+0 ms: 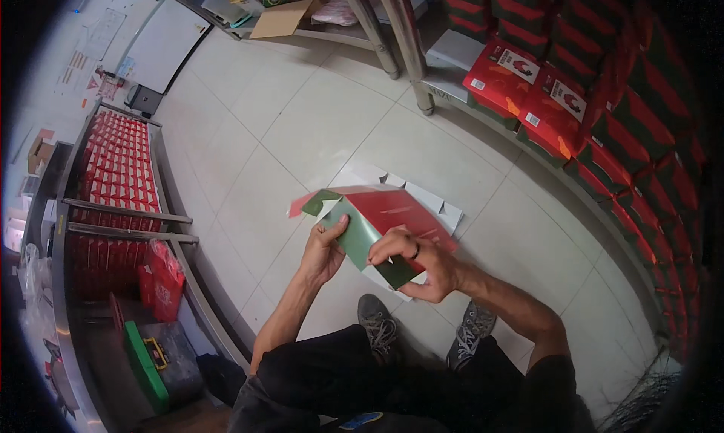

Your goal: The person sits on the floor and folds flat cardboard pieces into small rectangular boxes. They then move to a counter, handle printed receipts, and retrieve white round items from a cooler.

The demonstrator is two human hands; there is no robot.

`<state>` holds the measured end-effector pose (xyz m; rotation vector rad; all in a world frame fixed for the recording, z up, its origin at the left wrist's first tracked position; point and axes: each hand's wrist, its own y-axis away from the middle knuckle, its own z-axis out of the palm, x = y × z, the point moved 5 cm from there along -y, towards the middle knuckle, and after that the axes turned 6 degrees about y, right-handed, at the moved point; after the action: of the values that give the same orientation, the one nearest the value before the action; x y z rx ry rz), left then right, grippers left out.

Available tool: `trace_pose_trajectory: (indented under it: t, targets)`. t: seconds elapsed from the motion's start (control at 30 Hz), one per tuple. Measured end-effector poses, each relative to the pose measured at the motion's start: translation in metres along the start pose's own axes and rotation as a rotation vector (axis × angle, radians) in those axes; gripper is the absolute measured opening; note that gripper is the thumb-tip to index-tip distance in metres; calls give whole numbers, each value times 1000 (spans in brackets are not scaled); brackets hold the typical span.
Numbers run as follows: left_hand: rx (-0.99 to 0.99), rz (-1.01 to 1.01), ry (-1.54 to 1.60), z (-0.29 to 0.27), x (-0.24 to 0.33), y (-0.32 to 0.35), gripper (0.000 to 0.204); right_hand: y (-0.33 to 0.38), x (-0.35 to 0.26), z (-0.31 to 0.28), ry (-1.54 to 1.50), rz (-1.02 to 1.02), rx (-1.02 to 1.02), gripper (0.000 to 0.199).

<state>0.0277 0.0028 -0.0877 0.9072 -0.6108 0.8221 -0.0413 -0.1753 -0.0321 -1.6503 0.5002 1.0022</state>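
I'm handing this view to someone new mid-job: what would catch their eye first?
First, the partly folded red-and-green box at the centre, held above the tiled floor by the left hand and right hand. Then the stacked red-and-green packs along the right side, and the rows of red boxes on the rack at left.

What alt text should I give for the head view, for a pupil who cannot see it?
A person's left hand and right hand hold a partly folded red and green carton above a pale tiled floor. Red and dark green packages stand stacked at right, and rows of red boxes stand at left.
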Motion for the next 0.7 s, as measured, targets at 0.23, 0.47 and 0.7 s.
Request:
trace_pose_trajectory:
  t: [0.23, 0.47, 0.7]
  targets:
    - [-87, 150, 154, 26, 11, 18, 31, -2, -4, -6, 273, -157, 56, 44]
    - [-83, 371, 59, 35, 14, 37, 37, -11, -1, -4, 481, -144, 222, 34]
    - [-36, 411, 88, 49, 14, 39, 41, -16, -2, 9, 507, -77, 408, 37]
